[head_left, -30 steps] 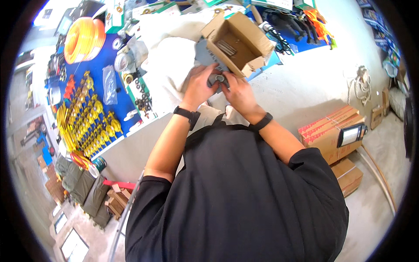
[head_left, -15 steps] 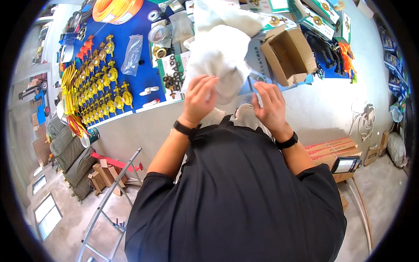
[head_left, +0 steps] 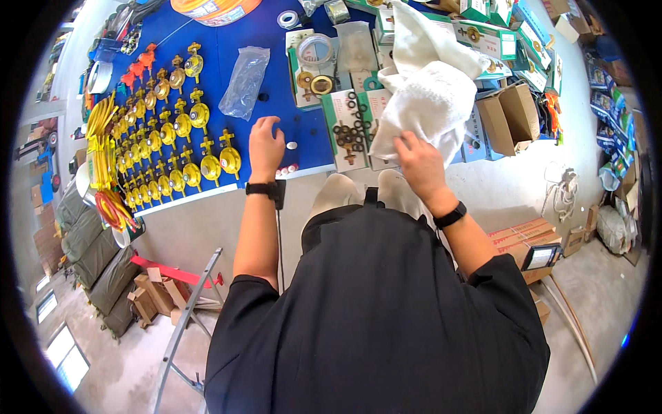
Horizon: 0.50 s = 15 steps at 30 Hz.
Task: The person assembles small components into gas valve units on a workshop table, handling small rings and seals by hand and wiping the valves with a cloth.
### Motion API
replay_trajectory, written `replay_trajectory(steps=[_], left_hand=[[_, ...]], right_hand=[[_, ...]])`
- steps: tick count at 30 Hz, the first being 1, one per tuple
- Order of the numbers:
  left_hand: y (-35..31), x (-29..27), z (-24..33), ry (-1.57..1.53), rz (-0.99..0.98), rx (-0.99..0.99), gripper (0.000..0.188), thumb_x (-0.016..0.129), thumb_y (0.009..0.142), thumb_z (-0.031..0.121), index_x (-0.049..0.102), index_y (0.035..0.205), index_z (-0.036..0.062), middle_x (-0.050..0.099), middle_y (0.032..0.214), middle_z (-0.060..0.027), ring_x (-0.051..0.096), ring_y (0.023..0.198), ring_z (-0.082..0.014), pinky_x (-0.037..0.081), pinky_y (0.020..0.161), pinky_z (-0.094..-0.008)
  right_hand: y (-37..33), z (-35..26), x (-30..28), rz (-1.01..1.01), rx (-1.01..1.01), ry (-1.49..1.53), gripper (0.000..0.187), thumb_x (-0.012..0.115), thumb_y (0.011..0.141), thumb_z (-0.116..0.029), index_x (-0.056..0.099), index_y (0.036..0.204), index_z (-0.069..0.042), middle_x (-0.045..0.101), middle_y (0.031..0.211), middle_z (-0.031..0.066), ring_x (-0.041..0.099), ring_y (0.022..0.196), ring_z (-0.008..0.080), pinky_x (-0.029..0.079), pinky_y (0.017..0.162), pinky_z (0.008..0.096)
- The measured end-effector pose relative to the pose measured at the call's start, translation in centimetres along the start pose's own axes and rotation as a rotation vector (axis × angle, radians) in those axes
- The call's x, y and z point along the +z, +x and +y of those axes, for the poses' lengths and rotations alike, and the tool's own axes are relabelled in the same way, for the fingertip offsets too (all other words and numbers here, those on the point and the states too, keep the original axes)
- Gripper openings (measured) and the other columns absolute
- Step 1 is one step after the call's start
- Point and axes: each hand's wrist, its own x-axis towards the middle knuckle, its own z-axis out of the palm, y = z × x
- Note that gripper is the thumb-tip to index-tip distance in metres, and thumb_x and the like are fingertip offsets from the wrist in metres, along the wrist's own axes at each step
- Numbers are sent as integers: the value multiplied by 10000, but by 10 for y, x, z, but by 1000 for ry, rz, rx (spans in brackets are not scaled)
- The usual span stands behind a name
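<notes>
A rumpled, matt white cloth (head_left: pixel 431 103) lies near the table's (head_left: pixel 215 54) front edge, bunched into a rounded mound. The hands are apart: the right hand (head_left: pixel 422 168) touches its near edge, grip unclear; the left hand (head_left: pixel 266 153), loosely uncurled, hovers at the front edge.

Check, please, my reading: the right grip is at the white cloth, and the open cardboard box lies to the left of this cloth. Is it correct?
Not quite: the open cardboard box lies to the right of the white cloth, not to its left, as the head view shows. The right grip is at the cloth.
</notes>
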Motion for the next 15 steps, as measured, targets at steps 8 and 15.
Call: replay_trajectory(steps=[8, 15], left_hand=[[62, 7, -78, -21, -156, -18, 224, 655, 842, 51, 756, 1042, 43, 732, 1074, -186, 691, 1004, -400, 556, 892, -457], [33, 55, -17, 323, -538, 33, 415, 844, 811, 260, 671, 1078, -6, 667, 1106, -202, 651, 1076, -405, 561, 888, -484]], right_hand=[[-7, 12, -24, 297, 370, 62, 175, 651, 905, 4, 647, 1076, -32, 657, 1082, 150, 666, 962, 360, 556, 795, 432], [5, 31, -30, 296, 605, -78, 186, 672, 895, -26, 639, 1076, -7, 620, 1142, 165, 657, 987, 398, 557, 825, 460]])
